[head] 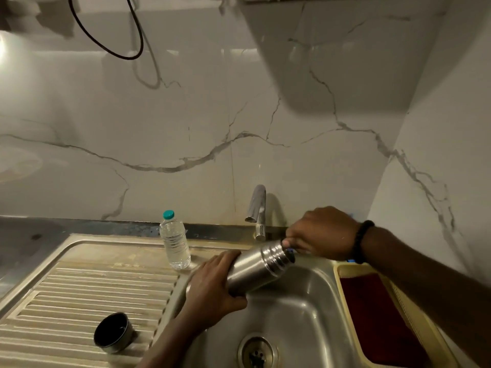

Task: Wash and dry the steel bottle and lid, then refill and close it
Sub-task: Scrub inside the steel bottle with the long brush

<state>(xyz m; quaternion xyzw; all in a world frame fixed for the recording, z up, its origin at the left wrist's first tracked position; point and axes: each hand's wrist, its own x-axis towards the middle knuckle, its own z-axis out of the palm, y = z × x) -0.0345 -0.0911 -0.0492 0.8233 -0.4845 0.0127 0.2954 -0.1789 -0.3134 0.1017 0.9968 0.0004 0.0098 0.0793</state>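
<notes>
Steel bottle [256, 269] is tilted over the sink [305, 309], mouth toward the tap [257, 208], so runoff should drain into the basin. Left hand [212, 282] wraps the lower body to steady it. Right hand [322, 233] is at the mouth, fingers curled on something blue, probably a scrubber; can't tell exactly. Lid [113, 332] sits on the drainboard, open side up. Tap looks off.

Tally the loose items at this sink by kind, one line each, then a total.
Steel bottles: 1, the steel bottle, held over the sink basin by both hands
Steel lids: 1, the lid on the drainboard
Plastic water bottles: 1, the plastic water bottle with a teal cap
Trays: 1, the yellow tray holding a dark red cloth
Total: 4
</notes>
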